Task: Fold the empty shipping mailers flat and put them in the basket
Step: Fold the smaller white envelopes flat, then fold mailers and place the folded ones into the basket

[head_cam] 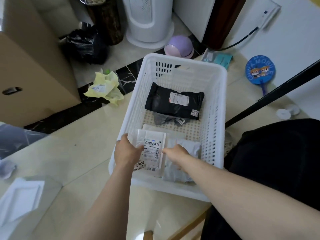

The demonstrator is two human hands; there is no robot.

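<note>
A white slotted basket [216, 108] stands on the floor in front of me. Inside its near end lies a folded white mailer [152, 148] with a barcode label. My left hand [127, 151] holds that mailer's left edge, fingers curled round it. My right hand [174, 152] has its fingers on the mailer's right side, over a crumpled white mailer [188, 148] beside it. Farther back in the basket a folded black mailer [173, 101] lies on top of a grey one [161, 119]. A crumpled yellow mailer [105, 87] lies on the floor left of the basket.
A large cardboard box [32, 71] stands at the left, a black bin bag [84, 44] behind it. A white appliance [149, 21], a purple round bin [180, 46] and a blue fan [259, 71] lie beyond the basket. A black pole [270, 96] slants at right. White packaging [20, 196] lies at lower left.
</note>
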